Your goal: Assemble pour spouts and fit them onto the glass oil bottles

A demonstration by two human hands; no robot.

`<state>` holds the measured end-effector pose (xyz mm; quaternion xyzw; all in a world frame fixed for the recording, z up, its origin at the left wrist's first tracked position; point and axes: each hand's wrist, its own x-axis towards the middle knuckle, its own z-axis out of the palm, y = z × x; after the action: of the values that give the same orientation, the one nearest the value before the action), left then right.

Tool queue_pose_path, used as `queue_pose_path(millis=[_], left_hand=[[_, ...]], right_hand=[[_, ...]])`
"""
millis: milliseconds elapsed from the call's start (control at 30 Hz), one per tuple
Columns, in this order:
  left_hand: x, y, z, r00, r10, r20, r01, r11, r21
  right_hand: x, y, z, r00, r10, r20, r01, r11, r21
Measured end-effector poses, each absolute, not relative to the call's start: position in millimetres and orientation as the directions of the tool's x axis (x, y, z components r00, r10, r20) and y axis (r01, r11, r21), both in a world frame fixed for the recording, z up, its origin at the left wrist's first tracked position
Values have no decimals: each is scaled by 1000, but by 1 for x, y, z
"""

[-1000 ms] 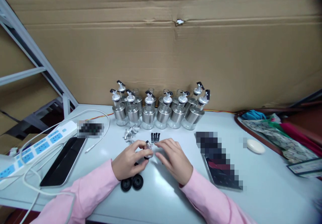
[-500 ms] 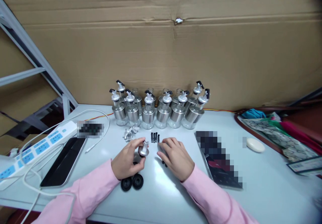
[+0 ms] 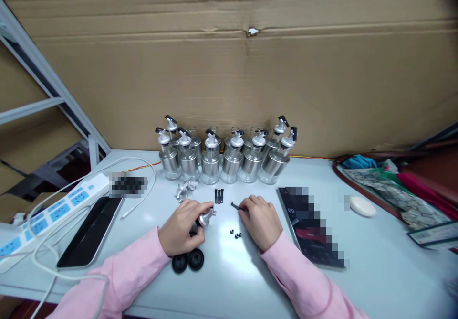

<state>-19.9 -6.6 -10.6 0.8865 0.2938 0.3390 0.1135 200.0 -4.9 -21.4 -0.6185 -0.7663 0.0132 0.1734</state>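
Note:
My left hand [image 3: 182, 228] grips a silver pourer top [image 3: 204, 219], tilted so its narrow end points right. Between the thumb and fingers of my right hand [image 3: 260, 219] is a small black lever [image 3: 235, 206], its free end pointing left. Several matching black levers [image 3: 219, 196] lie in a row ahead of my hands. Small black rings [image 3: 236, 235] rest on the table between the hands. Black round caps [image 3: 188, 260] lie below my left hand, one partly hidden by it. Loose silver spout pieces [image 3: 186, 189] are heaped behind that hand.
Glass-and-steel bottles [image 3: 232, 164], many with pourers, line the back against a cardboard wall [image 3: 229, 80]. At left are a power strip [image 3: 53, 214], a white cable [image 3: 34, 242] and a dark phone [image 3: 86, 233]. A tablet [image 3: 309, 233] and a white oval object [image 3: 362, 206] lie at right.
My right hand has picked up one lever from the row and drawn it to the right. In my left hand the pourer top has tipped over toward the right.

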Motion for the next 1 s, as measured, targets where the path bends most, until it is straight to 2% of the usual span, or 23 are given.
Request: queue_pose_path(millis=[100, 200, 300, 367, 433, 567, 833, 1000], left_hand=[[-20, -6, -10, 605, 602, 522, 446, -799, 404], [-19, -6, -10, 604, 613, 509, 451, -790, 415], [-19, -7, -11, 611, 619, 493, 457, -785, 419], [-19, -8, -12, 613, 626, 482, 464, -779, 422], [-19, -8, -13, 613, 632, 474, 474, -774, 419], [-18, -9, -15, 614, 628, 477, 479, -778, 407], [-15, -11, -16, 580, 590, 561, 450, -807, 383], [-16, -10, -14, 573, 579, 580, 442, -814, 377]], right_hand=[[199, -5, -17, -166, 963, 213, 916, 230, -329], [196, -6, -12, -124, 977, 174, 775, 205, -597], [192, -6, -9, -123, 989, 88, 400, 130, -907], [189, -7, -9, -169, 986, 16, 114, 36, -993], [185, -8, -9, -189, 982, -26, -71, -40, -997], [179, -11, -8, -179, 983, -44, -184, -77, -980], [171, -18, -5, -187, 982, -15, -156, -45, -987], [172, -21, -6, -102, 993, 55, -127, 41, -991]])
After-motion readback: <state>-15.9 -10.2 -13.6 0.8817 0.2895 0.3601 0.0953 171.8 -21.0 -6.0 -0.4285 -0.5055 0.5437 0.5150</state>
